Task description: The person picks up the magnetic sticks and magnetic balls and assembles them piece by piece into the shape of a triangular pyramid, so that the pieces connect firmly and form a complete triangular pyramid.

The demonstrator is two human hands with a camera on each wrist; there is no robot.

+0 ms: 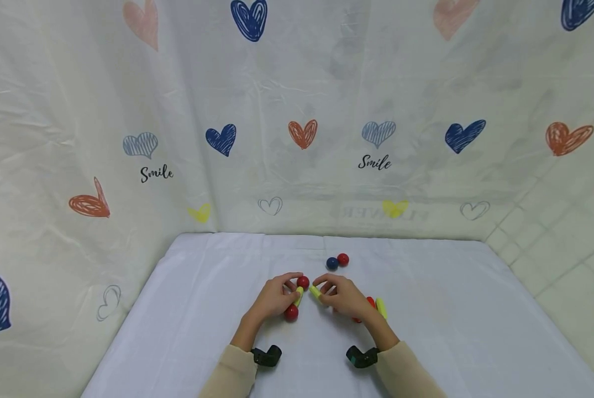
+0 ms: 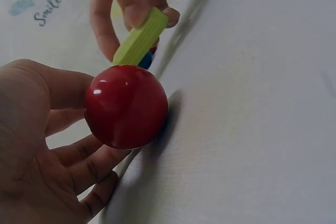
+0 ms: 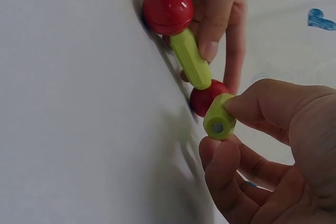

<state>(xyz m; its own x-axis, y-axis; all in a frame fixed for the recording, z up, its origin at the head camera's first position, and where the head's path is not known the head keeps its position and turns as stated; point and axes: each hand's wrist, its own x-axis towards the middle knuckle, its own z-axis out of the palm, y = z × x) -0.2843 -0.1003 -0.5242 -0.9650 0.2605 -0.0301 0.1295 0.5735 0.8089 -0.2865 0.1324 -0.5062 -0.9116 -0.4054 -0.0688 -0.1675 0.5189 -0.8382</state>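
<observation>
My left hand [image 1: 273, 297] pinches a yellow-green rod [image 3: 190, 59] between thumb and fingers. One red ball [image 3: 168, 10] touches the rod's near end, and another red ball [image 1: 303, 283] is at its far end. Just to the right, my right hand [image 1: 346, 297] pinches a second yellow-green rod [image 3: 219, 118] near the far ball. A round grey disc shows in that rod's end in the right wrist view. Whether this rod touches the far ball I cannot tell. In the left wrist view the near ball [image 2: 126, 107] hides the left hand's rod.
Farther back on the white-covered table [image 1: 177, 331], a blue ball [image 1: 332, 263] and a red ball [image 1: 343, 260] sit side by side. By the right forearm lie a yellow-green rod [image 1: 381, 308] and red pieces [image 1: 371, 302], partly hidden. A heart-printed sheet [image 1: 297, 83] hangs behind.
</observation>
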